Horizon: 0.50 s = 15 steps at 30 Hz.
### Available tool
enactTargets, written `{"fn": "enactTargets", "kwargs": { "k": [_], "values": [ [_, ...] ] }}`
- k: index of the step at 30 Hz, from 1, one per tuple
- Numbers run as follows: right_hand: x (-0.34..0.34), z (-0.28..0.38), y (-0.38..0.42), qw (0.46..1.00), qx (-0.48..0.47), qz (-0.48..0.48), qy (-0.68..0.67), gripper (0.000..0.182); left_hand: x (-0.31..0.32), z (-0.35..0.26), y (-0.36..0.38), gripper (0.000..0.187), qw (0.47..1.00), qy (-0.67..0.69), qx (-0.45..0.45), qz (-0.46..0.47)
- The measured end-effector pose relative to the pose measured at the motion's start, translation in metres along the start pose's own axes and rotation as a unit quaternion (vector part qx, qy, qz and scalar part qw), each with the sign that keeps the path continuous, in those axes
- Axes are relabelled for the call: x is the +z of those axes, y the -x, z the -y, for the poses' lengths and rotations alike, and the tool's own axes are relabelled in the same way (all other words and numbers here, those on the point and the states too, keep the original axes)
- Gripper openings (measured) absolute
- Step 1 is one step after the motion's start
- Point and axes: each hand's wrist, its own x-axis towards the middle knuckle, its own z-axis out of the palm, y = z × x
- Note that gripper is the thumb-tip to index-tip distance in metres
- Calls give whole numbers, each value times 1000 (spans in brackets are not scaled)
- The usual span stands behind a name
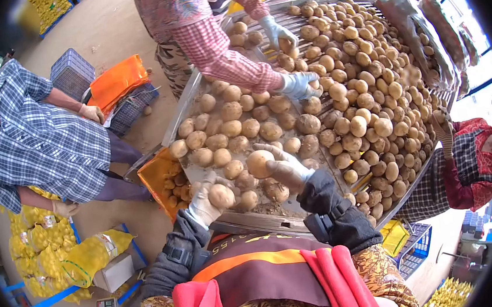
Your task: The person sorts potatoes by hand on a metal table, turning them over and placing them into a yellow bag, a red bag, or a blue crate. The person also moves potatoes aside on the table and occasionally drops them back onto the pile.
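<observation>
My left hand (pixel 206 202), in a pale work glove, is closed round a potato (pixel 221 196) above the near edge of the sorting table (pixel 249 220). To its right my right hand (pixel 287 168), in a dirty grey glove, grips a larger potato (pixel 260 164) between thumb and fingers. Beneath and beyond both hands, loose potatoes (pixel 230 111) lie spread over the metal surface. A big heap of potatoes (pixel 363 90) covers the slatted right part of the table.
Across the table a co-worker's gloved hands (pixel 300 85) reach among potatoes. An orange bag (pixel 153 176) with potatoes hangs at the left edge. A person in a checked shirt (pixel 45 130) stands left, another person (pixel 469 163) right. Yellow net sacks (pixel 94 257) lie lower left.
</observation>
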Motion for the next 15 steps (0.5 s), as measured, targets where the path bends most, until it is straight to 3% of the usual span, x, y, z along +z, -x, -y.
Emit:
{"fn": "enactTargets", "kwargs": {
  "k": [1,3,5,7,11,13,15],
  "values": [
    [1,-9,5,990,-7,31,-135,85,6,10,-4,35,994,-104,2,32],
    [7,-14,22,987,-16,16,-160,91,20,30,-16,40,988,-100,-98,72],
    [20,-13,40,980,-19,21,-194,91,48,45,-19,51,983,-99,-135,76],
    [11,-18,50,984,-28,13,-177,89,52,53,-28,51,985,-61,-145,75],
    [13,-6,85,988,-108,-72,83,69,82,65,-25,49,981,-133,-111,83],
    [8,-17,93,955,-134,-133,229,61,95,73,-26,46,948,-313,-35,42],
    [-5,-27,93,961,-162,-223,-3,53,98,76,-33,46,947,-309,-61,62]
  ]
}}
